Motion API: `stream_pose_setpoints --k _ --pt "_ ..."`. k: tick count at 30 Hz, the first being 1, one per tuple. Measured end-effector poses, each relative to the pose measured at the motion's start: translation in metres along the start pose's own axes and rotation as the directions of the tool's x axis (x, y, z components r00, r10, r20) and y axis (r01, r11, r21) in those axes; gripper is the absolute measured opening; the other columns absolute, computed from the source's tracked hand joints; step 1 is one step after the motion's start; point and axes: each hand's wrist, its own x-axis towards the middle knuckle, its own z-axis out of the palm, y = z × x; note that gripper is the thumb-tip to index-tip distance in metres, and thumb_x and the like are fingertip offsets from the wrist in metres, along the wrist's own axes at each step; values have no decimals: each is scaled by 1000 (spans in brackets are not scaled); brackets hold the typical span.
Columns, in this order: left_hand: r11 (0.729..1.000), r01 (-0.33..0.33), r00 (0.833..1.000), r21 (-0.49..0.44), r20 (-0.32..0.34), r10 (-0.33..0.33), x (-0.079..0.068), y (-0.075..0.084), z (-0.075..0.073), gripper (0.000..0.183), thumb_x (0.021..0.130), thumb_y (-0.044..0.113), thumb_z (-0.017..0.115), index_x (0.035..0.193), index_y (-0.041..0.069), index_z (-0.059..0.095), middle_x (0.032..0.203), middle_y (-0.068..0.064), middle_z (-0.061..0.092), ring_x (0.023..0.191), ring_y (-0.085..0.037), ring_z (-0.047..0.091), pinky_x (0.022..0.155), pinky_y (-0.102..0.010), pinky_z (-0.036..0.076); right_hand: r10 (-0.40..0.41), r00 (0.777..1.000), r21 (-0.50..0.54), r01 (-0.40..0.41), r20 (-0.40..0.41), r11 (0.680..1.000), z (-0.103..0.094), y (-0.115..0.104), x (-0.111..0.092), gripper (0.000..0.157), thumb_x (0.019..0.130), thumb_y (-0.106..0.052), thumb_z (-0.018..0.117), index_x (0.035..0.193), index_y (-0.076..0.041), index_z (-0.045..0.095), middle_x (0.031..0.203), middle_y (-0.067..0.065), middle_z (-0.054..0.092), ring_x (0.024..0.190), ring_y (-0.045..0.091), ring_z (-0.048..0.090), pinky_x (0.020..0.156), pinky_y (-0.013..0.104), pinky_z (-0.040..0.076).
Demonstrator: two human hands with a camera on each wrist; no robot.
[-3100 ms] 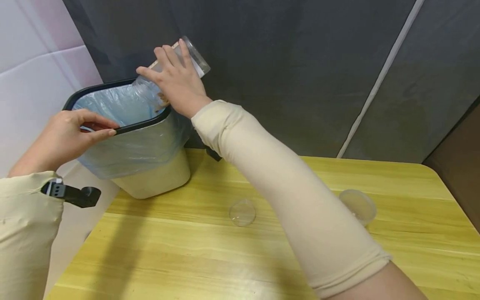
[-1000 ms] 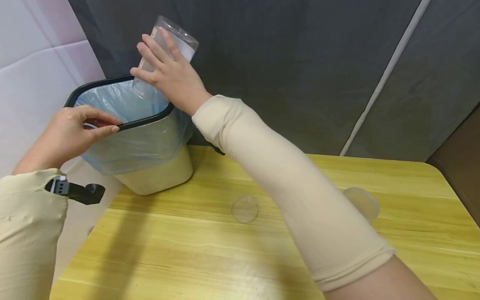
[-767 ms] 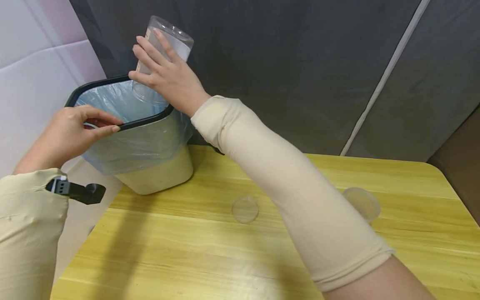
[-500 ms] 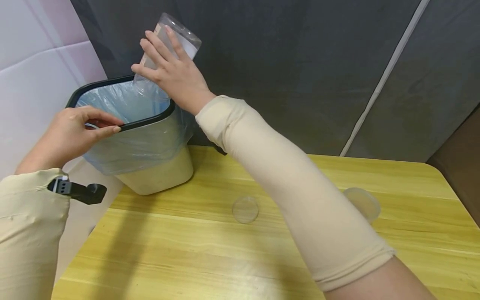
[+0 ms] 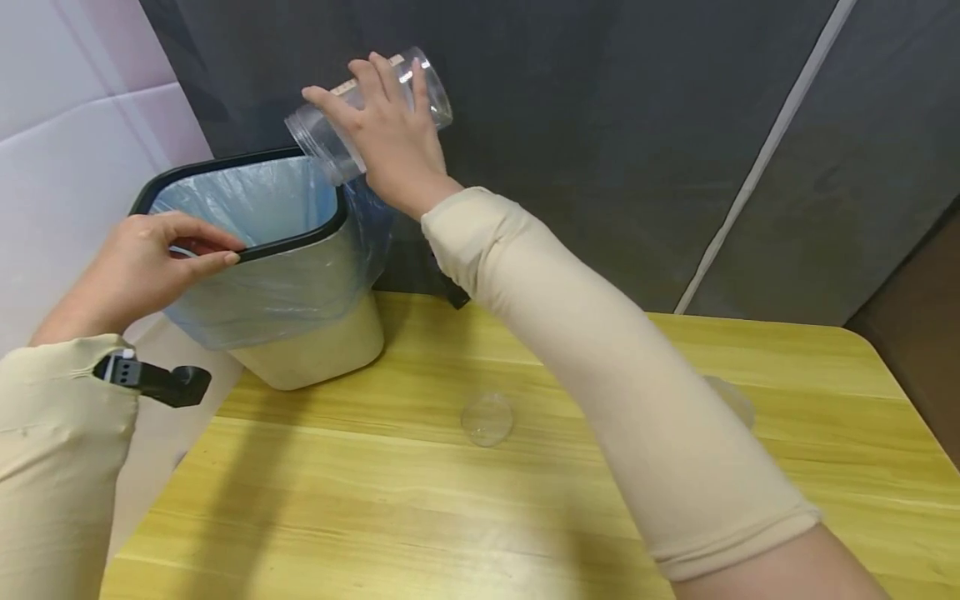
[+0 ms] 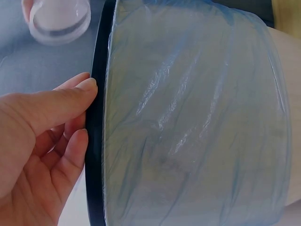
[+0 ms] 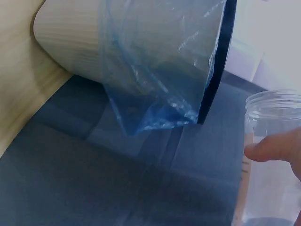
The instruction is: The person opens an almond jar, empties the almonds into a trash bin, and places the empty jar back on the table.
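My right hand (image 5: 397,137) grips a clear plastic jar (image 5: 326,146) around its side. The jar is tilted, its open threaded mouth pointing down and left above the back right corner of the trash bin (image 5: 322,354). No contents show through its clear wall; a paper label covers part of it. In the right wrist view my thumb lies across the jar (image 7: 268,125). My left hand (image 5: 142,262) pinches the bin's black rim (image 5: 292,243) at the near side, thumb outside. A blue bag (image 5: 247,200) lines the bin and folds over the rim; the bottom inside is hidden.
A clear round lid (image 5: 487,420) lies on the wooden table (image 5: 360,517). Farther right, a translucent round piece (image 5: 735,400) is partly hidden by my right forearm. A dark grey curtain (image 5: 585,150) hangs behind the table.
Brown bits showed near the jar's mouth about three seconds ago. The jar was then turned steeper over the bin, and now is lifted rightward and nearer level. The left hand stays put.
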Motion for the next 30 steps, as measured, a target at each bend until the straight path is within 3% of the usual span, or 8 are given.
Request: stream_pose_setpoints --k 6,10,13,16,20,27,30 --pt "1000 -8 1000 -4 -10 8 7 -8 -2 18 84 12 67 99 2 70 72 19 60 65 13 48 53 -10 38 122 990 178 -134 74 975 8 21 -10 77 84 -25 62 143 -46 16 146 2 22 135 20 14 107 51 5" --pt "1000 -6 1000 8 -3 6 10 -18 -6 19 85 15 67 98 2 70 71 22 59 66 13 48 54 -10 38 143 979 276 -178 144 945 21 33 -19 83 79 -36 69 143 -42 18 139 3 31 127 22 30 102 48 25" --pt "999 -1 1000 35 16 1 12 -25 -7 20 86 18 66 98 3 70 71 22 59 66 14 47 54 -10 37 139 969 352 -205 205 913 36 42 -29 85 77 -38 71 144 -36 20 133 5 37 116 22 41 89 40 40" --pt "998 -7 1000 60 26 5 14 -30 -6 22 86 20 65 99 3 70 71 19 60 66 14 46 54 -11 37 141 958 426 -241 251 872 52 50 -40 85 76 -36 73 143 -29 22 128 7 41 107 22 47 78 35 45" --pt "999 -9 1000 39 16 9 17 -34 -5 22 86 19 65 99 2 70 71 21 60 65 14 47 53 -11 38 161 945 507 -291 285 811 70 59 -53 85 74 -36 74 141 -18 23 123 9 45 102 21 49 75 33 46" --pt "1000 -21 1000 22 -8 21 21 -38 -8 21 85 16 66 99 -1 69 68 29 55 64 15 47 52 -9 38 218 917 635 -390 334 667 99 70 -78 82 72 -36 74 130 -9 23 111 13 52 92 24 55 73 35 48" --pt "999 -23 1000 27 -12 23 22 -40 -9 22 85 15 66 99 -2 68 68 29 55 63 15 46 52 -9 37 238 906 644 -417 350 641 110 72 -89 81 72 -37 75 126 -7 22 105 15 55 86 25 58 71 35 49"
